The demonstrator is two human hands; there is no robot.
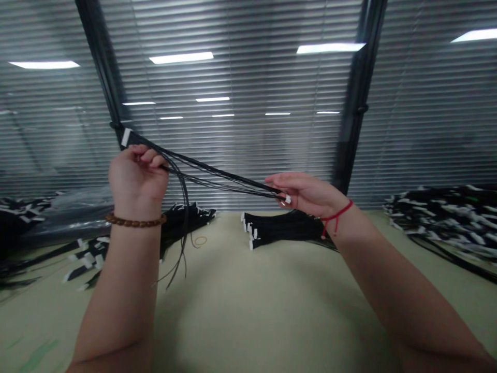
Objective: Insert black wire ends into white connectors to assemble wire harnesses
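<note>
A wire harness point(217, 175) of thin black wires stretches between my two hands above the table. My left hand point(140, 168) is closed around its wide end, where a white connector point(126, 137) sticks out above the fingers. Several loose wire ends hang down beside my left wrist. My right hand point(301, 192) holds the other end, with a small white connector point(288, 199) showing at the fingers. Below and behind, a bundle of black harnesses point(283, 227) with white connectors lies on the table, partly hidden by my right hand.
On the right of the table point(248, 311) lies a large pile of black harnesses point(446, 220). More harnesses point(87, 256) and a clear plastic bag point(85, 207) lie on the left. A thin rubber band point(201, 241) rests mid-table. Blinds point(248, 77) behind glass stand at the back.
</note>
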